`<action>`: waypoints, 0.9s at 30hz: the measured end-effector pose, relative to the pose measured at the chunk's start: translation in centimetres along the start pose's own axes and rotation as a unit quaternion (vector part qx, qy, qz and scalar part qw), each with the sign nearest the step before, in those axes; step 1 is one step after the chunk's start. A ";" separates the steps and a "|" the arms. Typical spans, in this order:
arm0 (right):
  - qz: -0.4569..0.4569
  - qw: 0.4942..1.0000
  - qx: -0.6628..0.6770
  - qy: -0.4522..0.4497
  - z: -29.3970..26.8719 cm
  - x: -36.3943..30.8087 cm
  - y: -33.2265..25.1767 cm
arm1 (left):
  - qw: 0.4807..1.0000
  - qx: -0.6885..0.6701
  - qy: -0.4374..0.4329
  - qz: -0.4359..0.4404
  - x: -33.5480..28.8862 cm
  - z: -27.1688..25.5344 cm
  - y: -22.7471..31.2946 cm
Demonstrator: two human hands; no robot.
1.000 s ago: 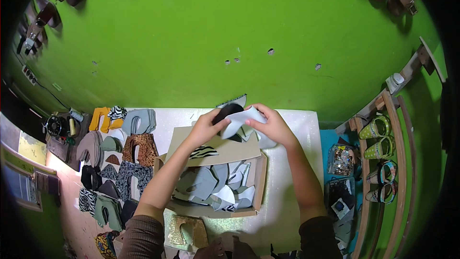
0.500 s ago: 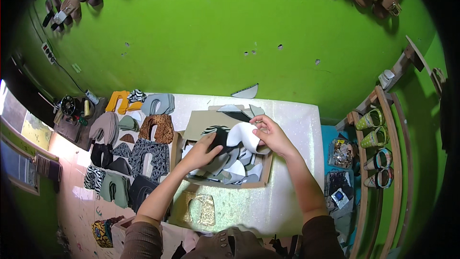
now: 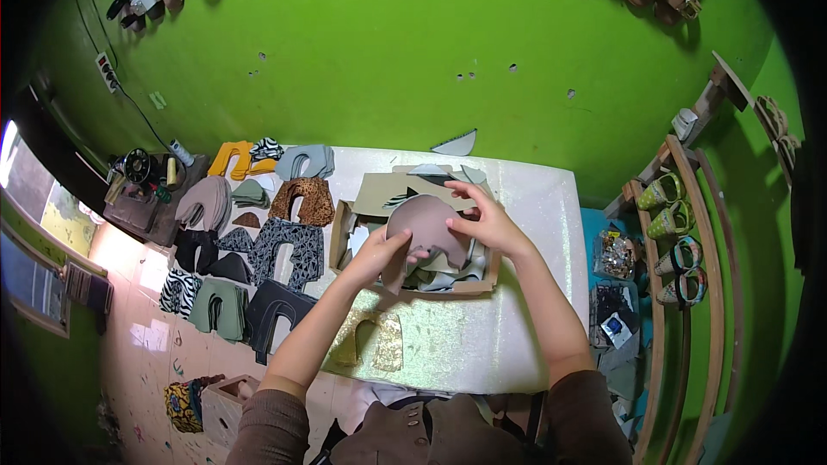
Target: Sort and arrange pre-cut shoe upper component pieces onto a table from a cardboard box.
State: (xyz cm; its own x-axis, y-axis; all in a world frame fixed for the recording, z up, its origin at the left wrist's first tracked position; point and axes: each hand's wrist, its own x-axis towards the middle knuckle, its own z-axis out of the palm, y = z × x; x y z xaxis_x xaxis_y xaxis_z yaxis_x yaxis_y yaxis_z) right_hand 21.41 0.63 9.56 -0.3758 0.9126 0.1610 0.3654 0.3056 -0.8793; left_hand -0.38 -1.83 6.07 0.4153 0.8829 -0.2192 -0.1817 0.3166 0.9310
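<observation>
A taupe U-shaped shoe-upper piece (image 3: 424, 222) is held up between both my hands, its curved edge toward the wall. My left hand (image 3: 376, 256) grips its left leg, thumb on the face. My right hand (image 3: 489, 222) holds its right edge, with the thumb on the face and the fingers raised behind. Below the piece stands an open cardboard box (image 3: 488, 284) with grey and white cut scraps (image 3: 439, 279). The piece and my hands hide part of the contents. Behind it, a zebra-patterned scrap and a black one show in part.
Stacks of cut uppers lie left of the box: leopard print (image 3: 303, 200), grey-black pattern (image 3: 288, 250), green (image 3: 220, 308) and black (image 3: 274, 314). A gold glitter piece (image 3: 390, 344) lies near the table's front. Right stands a wooden rack (image 3: 689, 245) with sandals; finished shoes hang on the green wall.
A white curved piece was in my right hand, and my left hand was on a black piece. Now both hands hold a taupe face; whether it is the white piece turned over, I cannot tell.
</observation>
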 end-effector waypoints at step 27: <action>0.207 0.730 0.646 -0.087 31.6 12.7 -2.0 | 0.884 -0.464 0.051 -0.038 -11.7 -32.8 0.0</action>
State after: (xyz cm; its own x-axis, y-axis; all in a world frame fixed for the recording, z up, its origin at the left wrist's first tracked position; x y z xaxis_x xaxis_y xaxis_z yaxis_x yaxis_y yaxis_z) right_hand -11.00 3.08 -0.84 -0.6051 0.7710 -0.1985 -0.5867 -0.6004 -0.5434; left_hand -34.53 -0.79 -0.91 0.3830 0.8588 -0.3404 -0.8293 0.4820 0.2829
